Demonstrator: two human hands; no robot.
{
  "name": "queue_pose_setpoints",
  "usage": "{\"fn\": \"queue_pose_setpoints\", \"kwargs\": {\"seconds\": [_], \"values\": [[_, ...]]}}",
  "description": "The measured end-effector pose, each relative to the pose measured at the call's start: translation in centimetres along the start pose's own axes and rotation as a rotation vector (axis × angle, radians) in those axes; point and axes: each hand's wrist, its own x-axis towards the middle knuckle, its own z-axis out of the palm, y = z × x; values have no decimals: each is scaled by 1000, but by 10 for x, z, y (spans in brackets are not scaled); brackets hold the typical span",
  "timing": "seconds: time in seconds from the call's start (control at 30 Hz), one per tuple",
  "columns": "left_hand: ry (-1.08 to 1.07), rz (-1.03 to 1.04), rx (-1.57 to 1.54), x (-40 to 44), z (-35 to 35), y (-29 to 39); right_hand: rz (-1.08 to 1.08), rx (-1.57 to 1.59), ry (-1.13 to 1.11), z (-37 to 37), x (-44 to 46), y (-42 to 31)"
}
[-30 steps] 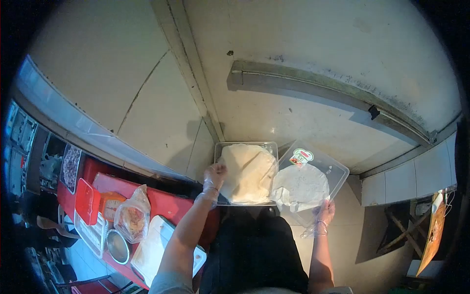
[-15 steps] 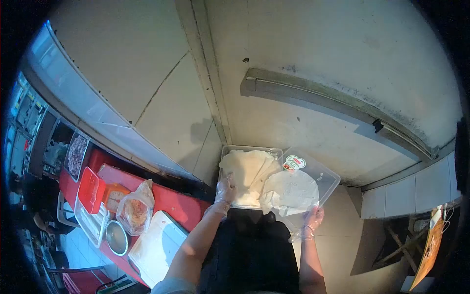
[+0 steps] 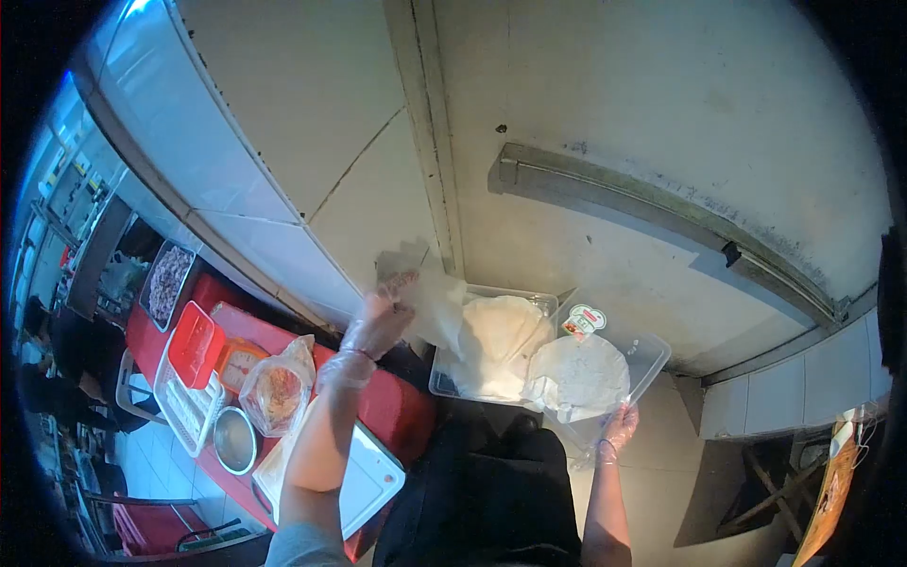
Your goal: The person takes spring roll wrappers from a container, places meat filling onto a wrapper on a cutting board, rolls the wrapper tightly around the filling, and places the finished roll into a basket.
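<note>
My left hand, in a clear plastic glove, is raised over the red table's corner and pinches a thin whitish sheet, partly blurred. Below it, a clear plastic container holds a stack of thin pale round sheets. My gloved right hand grips the near right edge of a clear plastic lid or tray, which overlaps the container's right side. On that lie a whiter round sheet and a printed label.
On the red table are a white board, a metal bowl, a bag of orange-brown filling, an orange scale, a red basket, a white rack and a tub of purplish pieces. Another person is far left.
My left hand has left the stack, moving up and left with a thin sheet in it. My right hand still holds the clear plastic edge. The view has turned slightly left.
</note>
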Motion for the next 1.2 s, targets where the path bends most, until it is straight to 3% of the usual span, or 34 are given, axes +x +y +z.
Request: {"fn": "queue_pose_setpoints", "kwargs": {"seconds": [0.03, 0.07, 0.1, 0.17, 0.33, 0.5, 0.6, 0.63, 0.73, 0.8, 0.87, 0.97, 1.07, 1.13, 1.2], "values": [[-3, 51, 27, -1, -14, 3, -82, -47, 27, 0, 3, 7], [-8, 102, 54, -3, -27, 13, 0, 49, -17, -2, 7, 8], [-60, 47, -264, -7, -38, 26, 83, 141, -65, -5, 10, 8], [-237, -143, -311, -22, -70, 62, 165, 266, -149, -10, 18, 4], [-353, -164, -584, -55, -119, 118, 253, 395, -459, 1, 35, -38], [-291, 71, -532, -108, -152, 110, 315, 128, -745, 88, 46, -56], [-106, 1, -1020, -168, -171, 100, -202, -351, -719, 131, 59, -33], [-19, -86, -1084, -191, -176, 92, -215, -431, -706, 134, 57, -40], [178, -212, -1027, -270, -174, 33, -308, -576, -662, 129, 50, -99], [174, -392, -834, -319, -158, -12, -427, -549, -647, 129, 40, -120], [121, -601, -623, -361, -139, -55, -449, -484, -755, 123, 14, -160], [105, -543, -90, -404, -105, -100, -406, -294, -940, 124, -56, -211], [234, -638, -133, -416, -100, -99, -443, -108, -1210, 108, -140, -260], [306, -709, -123, -418, -93, -116, -553, 87, -1352, 121, -196, -252], [250, -830, -92, -408, -98, -106, -502, -225, -1554, 107, -249, -288]]}}
